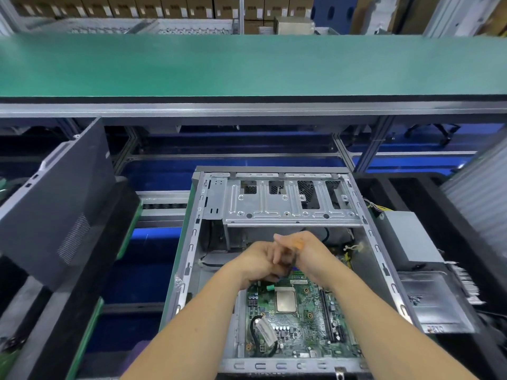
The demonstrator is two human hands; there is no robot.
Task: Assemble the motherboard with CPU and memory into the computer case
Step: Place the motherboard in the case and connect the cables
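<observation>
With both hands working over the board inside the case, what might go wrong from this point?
1. The left hand and right hand are blurred and close together above the motherboard; a slip might hit the bare CPU.
2. The loose black cable draped over the board may snag.

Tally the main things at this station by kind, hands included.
Hands: 2, left hand, right hand
Computer case: 1
Motherboard: 1
CPU: 1
Side panel: 1
Total: 6
</observation>
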